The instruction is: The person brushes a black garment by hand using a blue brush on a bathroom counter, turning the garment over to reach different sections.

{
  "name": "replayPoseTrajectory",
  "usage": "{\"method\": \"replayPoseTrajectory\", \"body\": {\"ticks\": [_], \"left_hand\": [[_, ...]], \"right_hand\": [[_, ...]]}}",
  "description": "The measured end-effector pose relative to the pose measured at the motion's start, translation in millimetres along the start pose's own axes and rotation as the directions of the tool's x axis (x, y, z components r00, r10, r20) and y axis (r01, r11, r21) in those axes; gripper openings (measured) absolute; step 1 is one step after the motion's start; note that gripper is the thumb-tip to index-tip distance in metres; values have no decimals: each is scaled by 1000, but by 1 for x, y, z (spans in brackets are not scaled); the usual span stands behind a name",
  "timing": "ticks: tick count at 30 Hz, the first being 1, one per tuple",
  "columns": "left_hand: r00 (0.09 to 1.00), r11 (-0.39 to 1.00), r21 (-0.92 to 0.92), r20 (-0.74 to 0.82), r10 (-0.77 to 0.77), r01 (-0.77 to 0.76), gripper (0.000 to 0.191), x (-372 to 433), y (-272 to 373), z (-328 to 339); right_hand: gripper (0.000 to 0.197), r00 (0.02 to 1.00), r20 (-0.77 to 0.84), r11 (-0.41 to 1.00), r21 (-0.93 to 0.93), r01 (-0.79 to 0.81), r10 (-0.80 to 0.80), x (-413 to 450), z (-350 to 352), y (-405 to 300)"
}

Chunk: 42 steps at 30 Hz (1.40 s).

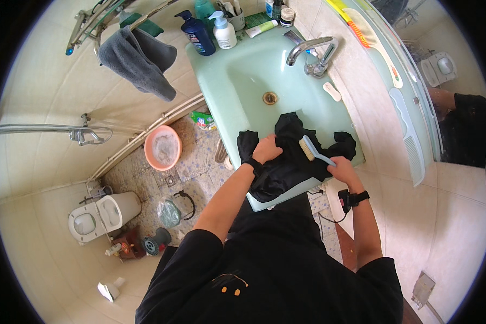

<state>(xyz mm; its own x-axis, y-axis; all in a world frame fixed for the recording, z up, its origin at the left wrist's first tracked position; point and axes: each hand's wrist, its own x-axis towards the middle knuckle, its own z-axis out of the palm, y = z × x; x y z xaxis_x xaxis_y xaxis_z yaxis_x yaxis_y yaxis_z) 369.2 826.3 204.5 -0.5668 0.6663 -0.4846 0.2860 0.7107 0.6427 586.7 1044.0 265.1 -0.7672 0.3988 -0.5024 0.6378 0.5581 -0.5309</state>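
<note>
A black cloth garment [285, 178] lies spread over the front part of a pale green washbasin [247, 87], with some of it bunched down into the bowl. My left hand [268, 148] is curled on the garment's left part, gripping the fabric; its fingertips are partly hidden. In my right hand [343, 170] is the blue handle of a scrubbing brush [316, 152]. The brush's pale bristles face left and rest on or just over the cloth. Beyond the garment the drain [269, 98] shows, with a chrome faucet [318, 56] at the basin's back right.
Pump bottles [225, 30] and a green-white tube [261, 29] stand or lie along the basin's far edge. A bar of soap [332, 92] sits by the right wall. Left, a grey towel [139, 60] hangs; a pink basin [163, 148] of suds is on the floor.
</note>
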Motion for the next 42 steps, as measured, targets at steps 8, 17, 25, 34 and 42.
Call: {"method": "replayPoseTrajectory", "body": {"ticks": [8,17,25,34,42], "left_hand": [[965,994,86,260,45,-69,54,-21,22,-29],[1000,977,-211,12,-7,9,52,1,-11,11],[862,780,-567,-501,-70,-266,42,-20,21,-83],[815,933,-158,-547,191,-325,79,-69,-3,-53],[834,984,19,-533,-142,180,70,-125,-40,21]], "right_hand": [[35,917,-399,977,191,95,-11,62,22,-47],[34,974,-145,980,70,184,-172,84,40,-40],[21,979,-205,454,870,191,-18,104,-38,-122],[17,992,-122,782,617,84,-10,57,13,-86],[27,878,-223,870,171,463,-424,11,79,-38]]}}
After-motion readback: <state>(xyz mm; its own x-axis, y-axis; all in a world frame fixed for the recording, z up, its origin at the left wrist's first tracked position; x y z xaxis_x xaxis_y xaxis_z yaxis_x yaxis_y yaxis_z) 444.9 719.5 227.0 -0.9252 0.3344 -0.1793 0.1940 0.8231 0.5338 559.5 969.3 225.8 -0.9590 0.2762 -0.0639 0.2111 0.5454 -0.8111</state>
